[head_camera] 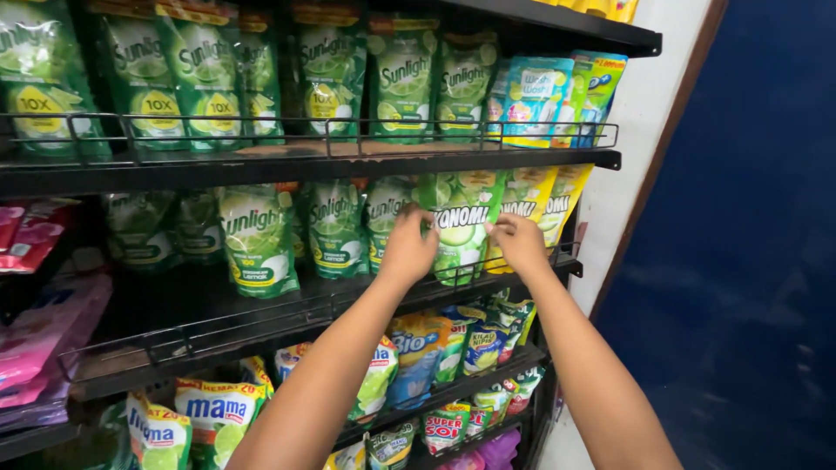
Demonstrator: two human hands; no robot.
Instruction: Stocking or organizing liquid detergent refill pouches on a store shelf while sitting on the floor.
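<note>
Far left, pink packs (35, 231) on a side rack, well apart from my work. Top shelf (305, 161): a row of green pouches (200, 74) behind a wire rail (366, 130), then blue-and-yellow pouches (549, 96) at the right end. Middle shelf (261, 309): more green packs, one of them (257, 239) standing forward and leaning near the edge. My left hand (407, 248) is raised to the left side of the green pouch (460, 228) with lime slices printed on it; fingers curled close together on its upper edge, touching it, though I cannot tell whether they pinch it or only rest there. That pouch stands upright on the middle shelf, front row, behind the low rail, between green packs on its left and yellow pouches (540, 204) on its right. My right hand (520, 242) is at its right side, thumb and fingers drawn nearly together on the upper corner. Lower shelves: blue, green and white packs (418, 352), crowded. Risks, as I judge them: the pouch is soft and may buckle or slip if held only by its top; pulling it could drag the yellow neighbour over the rail; the leaning pack to the left could tip off if the shelf is jolted.
</note>
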